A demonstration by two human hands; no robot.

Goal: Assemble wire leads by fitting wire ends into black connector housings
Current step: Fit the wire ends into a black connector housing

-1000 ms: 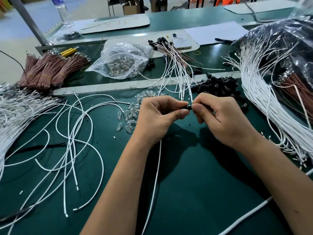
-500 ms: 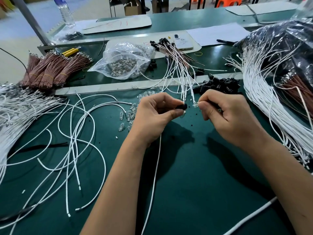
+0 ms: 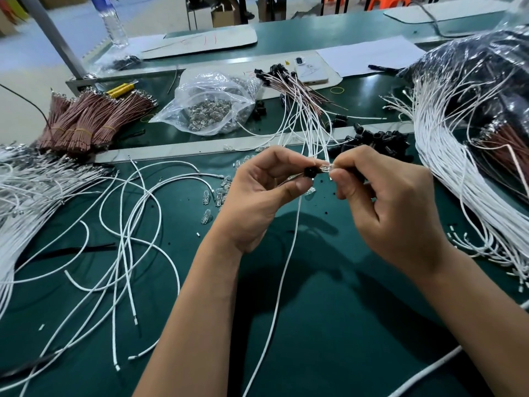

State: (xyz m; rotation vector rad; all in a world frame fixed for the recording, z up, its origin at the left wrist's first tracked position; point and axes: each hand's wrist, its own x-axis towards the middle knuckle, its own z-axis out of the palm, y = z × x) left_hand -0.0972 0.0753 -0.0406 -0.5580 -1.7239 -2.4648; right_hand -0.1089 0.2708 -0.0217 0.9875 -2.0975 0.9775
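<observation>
We are pinching a black housing [image 3: 309,172] with our left hand [image 3: 257,202], our right hand [image 3: 386,207] pinching a clear bulb [image 3: 326,168] just at its 3 o'clock; bare green mat [image 3: 329,325] is lying open at 6 o'clock.

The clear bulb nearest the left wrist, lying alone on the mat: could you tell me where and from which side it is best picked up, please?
Judging by its pose, pinch the clear bulb across its rounded glass body, coming straight down from above. It lies flat on the green mat, apart from the other bulbs, with bare mat either side for the fingertips.
</observation>
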